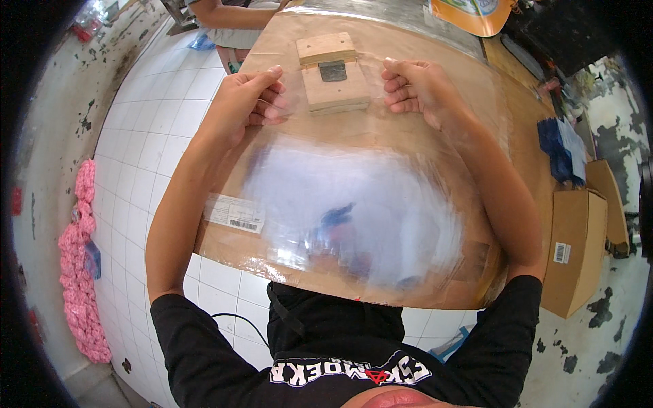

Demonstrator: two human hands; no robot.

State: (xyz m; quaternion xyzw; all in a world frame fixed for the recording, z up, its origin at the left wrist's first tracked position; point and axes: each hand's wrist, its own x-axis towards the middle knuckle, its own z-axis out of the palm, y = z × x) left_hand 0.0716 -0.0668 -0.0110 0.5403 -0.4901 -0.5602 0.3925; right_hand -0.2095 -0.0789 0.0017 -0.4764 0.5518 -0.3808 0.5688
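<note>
My left hand [255, 98] and my right hand [418, 92] are raised over the table on either side of a wooden block [335, 88]. Both have curled fingers, each thumb pressed toward the forefinger. Anything thin or clear pinched in them is too faint to make out. The block is pale wood with a raised far part and a dark grey plate [333, 71] set in its middle. Between my forearms, nearer to me, a heap of clear, whitish plastic sheets [367, 204] spreads over the table, with a blue patch showing in it.
Brown cardboard under clear film covers the table [469, 265]; a white label [235, 213] sits at its left. An orange package [476, 15] lies at the far edge. Another person [235, 17] stands far left. Cardboard boxes [578, 238] are at right, pink bundles [81, 285] at left.
</note>
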